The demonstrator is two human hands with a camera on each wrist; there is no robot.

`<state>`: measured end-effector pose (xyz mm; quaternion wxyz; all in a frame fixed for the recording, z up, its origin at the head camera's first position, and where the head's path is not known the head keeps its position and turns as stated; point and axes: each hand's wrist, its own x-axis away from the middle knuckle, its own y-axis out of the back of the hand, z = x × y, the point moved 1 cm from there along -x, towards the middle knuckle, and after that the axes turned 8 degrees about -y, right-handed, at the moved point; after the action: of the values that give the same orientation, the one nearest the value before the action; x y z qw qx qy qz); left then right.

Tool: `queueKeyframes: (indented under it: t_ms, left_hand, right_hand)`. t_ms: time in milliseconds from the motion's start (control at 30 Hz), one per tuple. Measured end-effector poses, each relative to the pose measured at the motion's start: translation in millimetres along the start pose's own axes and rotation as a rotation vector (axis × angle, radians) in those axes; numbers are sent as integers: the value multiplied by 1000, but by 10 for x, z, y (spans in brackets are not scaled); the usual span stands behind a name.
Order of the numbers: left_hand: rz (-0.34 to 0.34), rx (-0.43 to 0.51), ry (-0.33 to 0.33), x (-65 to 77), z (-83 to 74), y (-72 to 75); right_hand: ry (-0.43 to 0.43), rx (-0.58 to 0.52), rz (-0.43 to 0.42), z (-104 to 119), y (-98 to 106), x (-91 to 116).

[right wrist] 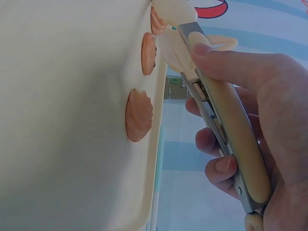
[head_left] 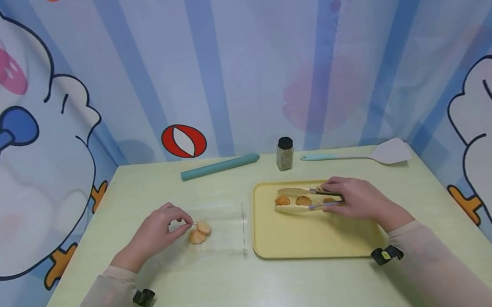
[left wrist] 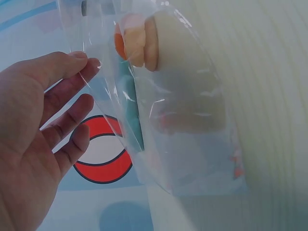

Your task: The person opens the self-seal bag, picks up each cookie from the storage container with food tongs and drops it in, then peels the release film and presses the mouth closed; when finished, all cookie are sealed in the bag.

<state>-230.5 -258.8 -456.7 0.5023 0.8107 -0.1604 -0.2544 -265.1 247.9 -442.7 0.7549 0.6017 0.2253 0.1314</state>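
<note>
My left hand [head_left: 158, 232] pinches the edge of a clear plastic bag [left wrist: 192, 159] between thumb and index finger, the other fingers loosely bent. Inside the bag, a couple of cookies [head_left: 198, 236] lie together close to my fingertips. On the right, my right hand [head_left: 353, 198] grips a pair of tongs [right wrist: 236, 134] with cream tips and handle. The tongs' tips stand apart above a yellow tray [head_left: 314, 244], near a swirled cookie [head_left: 282, 200]; whether they touch it I cannot tell. A round cookie [head_left: 303, 201] and a ridged cookie [right wrist: 139, 115] sit in the same row.
Along the table's back edge lie a teal rolling pin-like rod [head_left: 220, 167], a small jar with a black lid [head_left: 285, 154] and a spatula [head_left: 359, 155] with a pale blade. A printed cloth [head_left: 248, 76] hangs behind the table [head_left: 257, 297].
</note>
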Motion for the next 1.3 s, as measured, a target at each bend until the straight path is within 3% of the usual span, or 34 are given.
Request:
queueKeyframes:
  t_ms: [533,900,1300]
  left_hand:
    - [12,-13,25,50,8,-57]
    - [-10,11,-11,-3,-4,-58]
    - [-7,-2,-6,-50,-29,-29]
  right_hand:
    - [-5,-37,-12,-3,-112,61]
    - [7,-40,-46,-16,-111,94]
    - [101,-59,-108,135,-76,151]
